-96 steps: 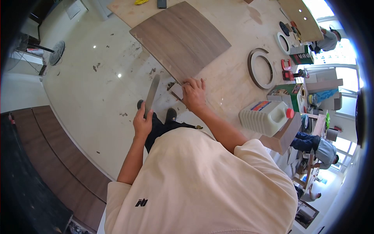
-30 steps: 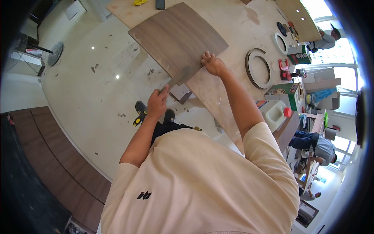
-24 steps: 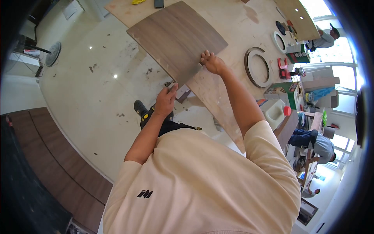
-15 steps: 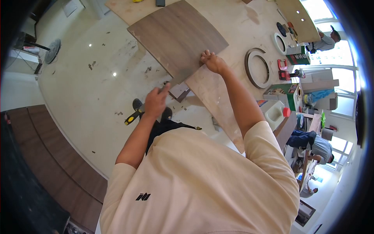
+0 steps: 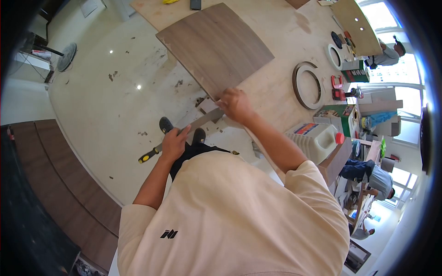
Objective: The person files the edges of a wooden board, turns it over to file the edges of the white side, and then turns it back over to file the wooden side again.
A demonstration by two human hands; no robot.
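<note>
A wood-grain board (image 5: 216,46) lies on the light worktable, with one corner toward me. My right hand (image 5: 236,105) is at that near corner, its fingers bent and closed on the board's edge. In my left hand (image 5: 173,143) is a flat metal file (image 5: 205,120), its black and yellow handle sticking out behind toward the lower left. The file's blade points up and right, below the board's corner and close to my right fingertips. Both of my shoes show on the floor beneath the file.
On the worktable (image 5: 285,41) are a roll of edge banding (image 5: 295,87), a white jug (image 5: 317,140) with a red cap and a green box (image 5: 338,115). Red tools (image 5: 338,94) lie farther right. Scraps dot the pale floor (image 5: 92,110). Other people (image 5: 380,177) work at the right.
My left hand has drawn the file down and left, away from the board's edge. My right hand has slid along the board toward me to its near corner.
</note>
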